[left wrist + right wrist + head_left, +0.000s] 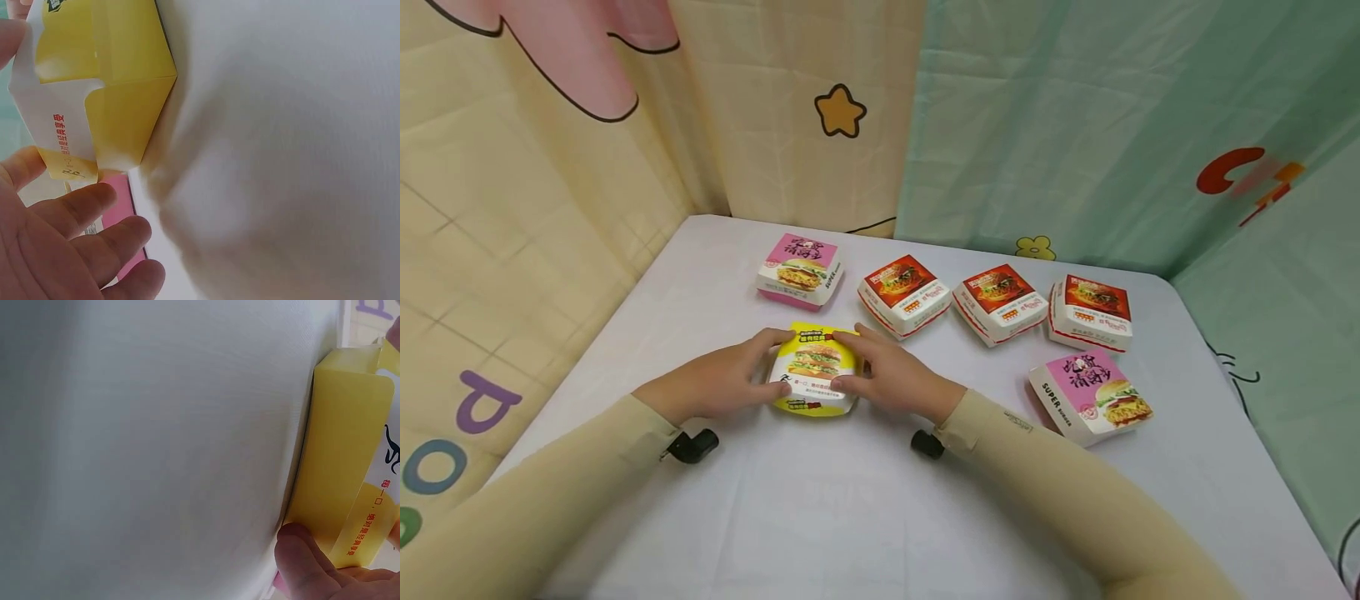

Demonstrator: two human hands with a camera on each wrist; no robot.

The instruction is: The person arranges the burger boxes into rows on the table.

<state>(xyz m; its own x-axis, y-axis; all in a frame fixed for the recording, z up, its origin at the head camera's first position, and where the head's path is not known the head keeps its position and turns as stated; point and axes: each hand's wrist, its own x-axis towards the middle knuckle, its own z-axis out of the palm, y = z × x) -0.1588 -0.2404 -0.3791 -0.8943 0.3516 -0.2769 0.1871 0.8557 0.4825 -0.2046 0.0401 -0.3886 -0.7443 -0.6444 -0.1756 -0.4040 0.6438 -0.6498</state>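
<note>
A yellow burger box lies on the white table, and both hands hold it by its sides. My left hand grips its left side, one finger along the far edge and the thumb at the near edge. My right hand grips the right side the same way. The left wrist view shows the yellow box close up, with the left hand's fingers beside it and a pink box behind. In the right wrist view the right thumb presses the yellow box's side wall.
A row of closed burger boxes stands behind: a pink one, then three red ones. Another pink box lies at the right. Cartoon-printed curtains hang around the table's far and side edges.
</note>
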